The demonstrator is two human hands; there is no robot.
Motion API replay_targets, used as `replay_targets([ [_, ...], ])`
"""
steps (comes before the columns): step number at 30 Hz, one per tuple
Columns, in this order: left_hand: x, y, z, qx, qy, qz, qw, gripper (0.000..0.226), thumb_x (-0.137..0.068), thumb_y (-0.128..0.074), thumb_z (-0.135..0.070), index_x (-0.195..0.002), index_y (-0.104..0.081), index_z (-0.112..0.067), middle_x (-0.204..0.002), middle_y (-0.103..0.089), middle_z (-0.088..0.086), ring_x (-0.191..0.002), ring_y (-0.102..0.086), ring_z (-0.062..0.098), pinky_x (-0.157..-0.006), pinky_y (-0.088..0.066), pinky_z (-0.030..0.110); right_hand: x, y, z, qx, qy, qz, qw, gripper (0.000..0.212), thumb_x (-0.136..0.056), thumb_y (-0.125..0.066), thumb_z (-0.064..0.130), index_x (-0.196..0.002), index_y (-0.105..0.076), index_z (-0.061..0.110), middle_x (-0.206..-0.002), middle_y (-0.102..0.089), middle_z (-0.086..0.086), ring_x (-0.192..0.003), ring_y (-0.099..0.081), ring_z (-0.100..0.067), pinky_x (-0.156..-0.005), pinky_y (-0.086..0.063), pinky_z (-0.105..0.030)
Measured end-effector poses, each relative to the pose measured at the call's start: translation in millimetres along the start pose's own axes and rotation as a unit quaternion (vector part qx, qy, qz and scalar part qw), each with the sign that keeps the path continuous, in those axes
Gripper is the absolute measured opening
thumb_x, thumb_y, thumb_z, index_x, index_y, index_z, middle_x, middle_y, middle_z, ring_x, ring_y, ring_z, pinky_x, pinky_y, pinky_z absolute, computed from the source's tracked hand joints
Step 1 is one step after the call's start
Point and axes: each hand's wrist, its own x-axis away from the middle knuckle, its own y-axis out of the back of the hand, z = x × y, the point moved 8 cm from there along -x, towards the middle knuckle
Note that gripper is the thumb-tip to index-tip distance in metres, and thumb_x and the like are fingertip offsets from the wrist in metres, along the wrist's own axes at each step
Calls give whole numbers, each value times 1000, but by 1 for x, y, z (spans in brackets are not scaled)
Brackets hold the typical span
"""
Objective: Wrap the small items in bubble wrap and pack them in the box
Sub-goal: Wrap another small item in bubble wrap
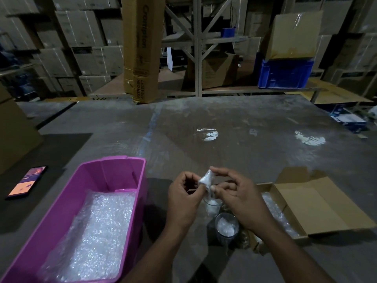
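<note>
Two hands work one small bubble-wrapped item (206, 179) above the near table (244, 139): left hand (184, 198) and right hand (238, 198) both pinch it in curled fingers. Wrapping looks nearly finished; packing not yet done. Cardboard box (318, 203), near right, already holds some wrap. Pink tub (140, 180), near left, holds bubble wrap sheets (98, 227). Two clear cups (226, 225) below the hands appear unwrapped

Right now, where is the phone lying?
In the head view the phone lies flat on the table's far left side, screen lit, left of the pink bin and apart from it.
</note>
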Motion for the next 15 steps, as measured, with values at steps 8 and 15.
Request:
replay_targets([
  [8, -10, -13, 17, 40, 55, 103, 992, 10, -89, -73, -2, -96, -72, -9, -93, -76, 11, -87, -73, 25, -80, -61, 41, -13, 13, -4, 51, -10, -33, 998, 24, -82, -79, 3, -97, -74, 20, -100, -73, -2, -84, -74, -18, -76, -63, -34],
  [15, -11, -12, 45, 87, 139, 94, 982, 21, -91, -72, -5, -111, -68, -11, -100, -76, 6, -94, -74, 24, -79, -60, 34, -32, 20, -7, 189, 30, -33, 981, 21, -82, -80, 6, -92, -75, 25, -96, -65, 8, -85, -69, -4, -77, -58, -21],
])
